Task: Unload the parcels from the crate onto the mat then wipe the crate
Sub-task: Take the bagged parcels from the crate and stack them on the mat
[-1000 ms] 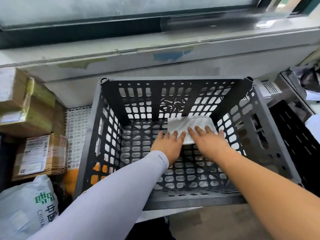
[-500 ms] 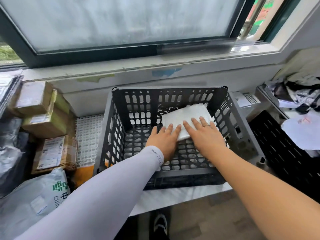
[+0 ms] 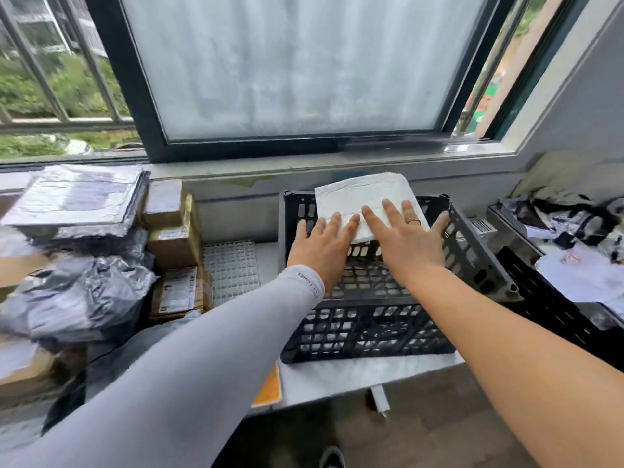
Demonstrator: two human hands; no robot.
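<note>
Both hands lie flat, fingers straight and spread, on a folded white cloth [image 3: 361, 201] that is pressed against the far wall of the black crate [image 3: 368, 329]. The left hand [image 3: 320, 246] covers the cloth's lower left corner; the right hand [image 3: 403, 236], a ring on one finger, covers its lower right part, little finger reaching to the crate's right rim. Neither grip curls round anything: the palms only press. The cloth's top edge stands above the crate's far rim, beyond the fingertips.

The crate holds no parcel that I can see; through its lattice floor only pale light shows under the wrists. It stands on a white surface [image 3: 354, 376], below the forearms.

To the left of the left hand, a white grid mat [image 3: 233, 268] lies beside the crate. Further left, three brown cardboard parcels [image 3: 175, 244] are stacked against the wall, one grey plastic mailer [image 3: 84, 295] slumps in front of them, and a stack of flat grey envelopes [image 3: 77, 197] sits on the sill. To the right of the right hand, a second black crate [image 3: 547, 305] stands close alongside, with crumpled papers [image 3: 580, 275] beyond it.
</note>
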